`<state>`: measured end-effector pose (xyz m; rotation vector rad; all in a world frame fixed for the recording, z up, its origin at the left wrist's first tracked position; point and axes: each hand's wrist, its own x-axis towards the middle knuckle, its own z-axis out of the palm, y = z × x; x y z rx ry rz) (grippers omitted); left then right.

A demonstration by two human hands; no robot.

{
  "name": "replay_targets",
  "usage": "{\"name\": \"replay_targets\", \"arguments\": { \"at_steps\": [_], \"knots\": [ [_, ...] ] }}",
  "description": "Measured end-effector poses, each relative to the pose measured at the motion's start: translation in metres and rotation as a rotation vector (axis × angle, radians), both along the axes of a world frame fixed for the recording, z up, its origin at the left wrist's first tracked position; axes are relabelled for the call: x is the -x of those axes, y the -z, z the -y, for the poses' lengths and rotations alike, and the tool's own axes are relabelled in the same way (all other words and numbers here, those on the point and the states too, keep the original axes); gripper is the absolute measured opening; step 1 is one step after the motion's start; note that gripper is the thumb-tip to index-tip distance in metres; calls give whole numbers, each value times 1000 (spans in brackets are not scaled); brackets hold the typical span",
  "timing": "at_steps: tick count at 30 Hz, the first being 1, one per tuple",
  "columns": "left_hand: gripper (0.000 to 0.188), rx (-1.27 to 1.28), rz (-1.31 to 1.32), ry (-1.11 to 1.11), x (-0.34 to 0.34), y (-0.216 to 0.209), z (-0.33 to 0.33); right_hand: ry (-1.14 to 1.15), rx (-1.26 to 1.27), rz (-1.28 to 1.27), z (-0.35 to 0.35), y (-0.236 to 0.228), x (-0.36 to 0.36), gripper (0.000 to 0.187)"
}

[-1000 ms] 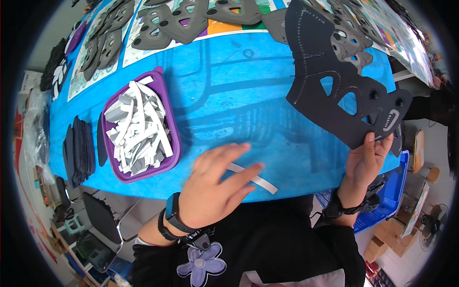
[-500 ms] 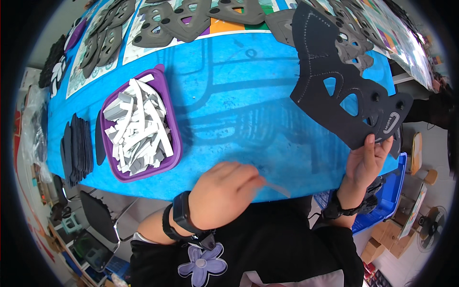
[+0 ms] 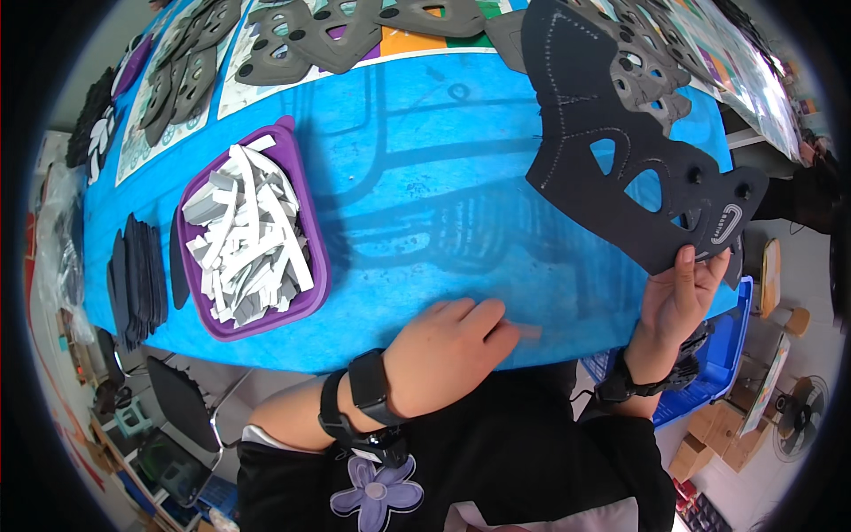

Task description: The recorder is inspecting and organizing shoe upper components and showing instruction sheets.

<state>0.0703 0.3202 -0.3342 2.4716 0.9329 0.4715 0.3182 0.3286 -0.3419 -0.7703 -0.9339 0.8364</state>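
In my right hand [image 3: 678,297] is a black fabric face mask [image 3: 612,142], pinched at its lower edge between thumb and fingers. The mask stands unfolded over the right of the table, with cut-out openings, two round valves and a pale printed mark. My left hand [image 3: 456,355] is over the table's near edge, fingers curled together. A small pale strip [image 3: 529,332], blurred, sticks out from its fingertips; its kind cannot be made out. Left of that hand stands a purple plastic tub [image 3: 321,284] heaped with white and grey strips [image 3: 253,235].
A stack of black flat pieces [image 3: 137,282] lies left of the tub. Grey masks [image 3: 341,40] are spread along the far side of the blue-covered table [image 3: 425,204]. Below its right edge is a blue crate [image 3: 722,363]. A black chair [image 3: 184,390] stands at lower left.
My left hand has moved right and slightly up, with the pale strip at its fingertips. The mask has shifted slightly left at its top, still in my right hand.
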Motion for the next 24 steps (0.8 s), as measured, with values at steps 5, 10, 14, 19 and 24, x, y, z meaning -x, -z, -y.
{"name": "replay_targets", "arguments": {
  "at_steps": [5,10,14,19,24],
  "knots": [
    [14,-53,-20,-28,-4,2,4,74,59,-17,7,6,-5,42],
    [19,48,50,-15,17,-7,5,54,187,151,33,-9,11,55],
    [19,94,44,18,46,-14,6,53,264,167,56,-5,10,54],
    [37,421,314,-117,65,-29,-7,-104,248,83,63,1,15,51],
    [21,713,524,-171,53,-28,-11,-165,347,151,56,-6,31,47]
  ]
}}
